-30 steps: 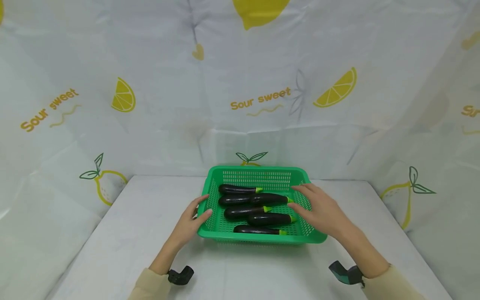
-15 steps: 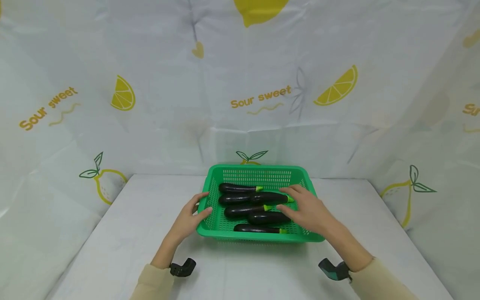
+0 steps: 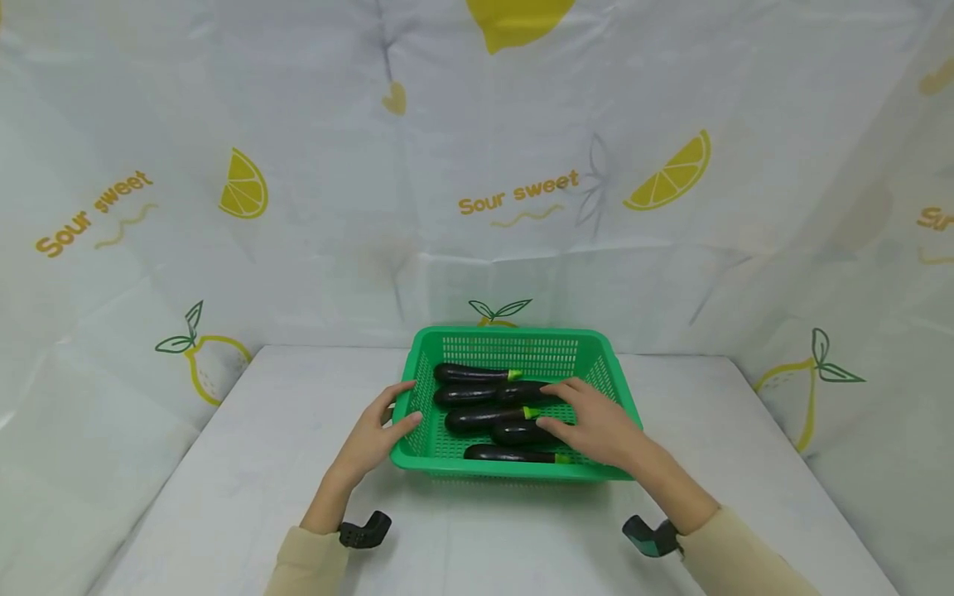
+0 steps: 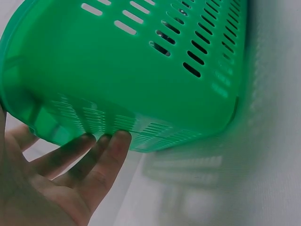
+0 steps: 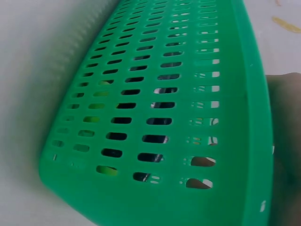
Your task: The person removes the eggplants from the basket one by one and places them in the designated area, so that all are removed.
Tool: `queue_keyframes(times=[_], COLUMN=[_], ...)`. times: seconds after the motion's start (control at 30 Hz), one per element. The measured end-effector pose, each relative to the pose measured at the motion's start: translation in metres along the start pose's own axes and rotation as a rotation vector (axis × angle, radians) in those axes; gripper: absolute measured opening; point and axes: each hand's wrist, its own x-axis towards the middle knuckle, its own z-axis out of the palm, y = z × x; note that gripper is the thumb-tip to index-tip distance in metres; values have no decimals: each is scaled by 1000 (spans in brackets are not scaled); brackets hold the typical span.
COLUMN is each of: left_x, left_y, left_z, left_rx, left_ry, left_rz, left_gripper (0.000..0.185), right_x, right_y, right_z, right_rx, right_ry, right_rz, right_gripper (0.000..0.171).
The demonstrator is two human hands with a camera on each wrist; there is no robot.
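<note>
A bright green slotted basket (image 3: pixel 514 343) is seen between the hands. Dark purple aubergines (image 3: pixel 477 396) with lime-green stems are seen under the right hand (image 3: pixel 592 426). Yellow lemons are printed on the white backdrop (image 3: pixel 313 207) beyond.

Lemon-print cloth walls (image 3: pixel 298 124), white table (image 3: pixel 246 463)

Left hand (image 3: pixel 370 440): my forearm runs forward from a cream sleeve, fingers loosely extended, thumb apart, palm turned inward. Right hand (image 3: pixel 592 425): my arm angles forward and inward, palm down, fingers spread and gently bent. Both wrists carry dark mounts.
</note>
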Motion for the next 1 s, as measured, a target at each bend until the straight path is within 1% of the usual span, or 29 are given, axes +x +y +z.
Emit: queue_keyframes(times=[0.23, 0.47, 0.7, 0.87, 1.0], left_x=[0, -1, -2, -2, -1], left_y=[0, 2, 3, 2, 3], left_z=[0, 0, 0, 1, 2], left_rx=[-6, 3, -15, -21, -33], left_ry=[-2, -1, 12, 10, 3], left_rz=[-9, -3, -14, 1, 11], left_gripper=[59, 58, 58, 58, 58], right_x=[4, 9, 16, 21, 24], right_y=[-1, 0, 1, 1, 1], right_z=[8, 15, 20, 23, 25], right_rx=[16, 10, 60, 109, 152], right_ry=[-57, -78, -134, -206, -240], right_rz=[23, 26, 35, 64, 57], right_gripper=[52, 50, 51, 51, 49])
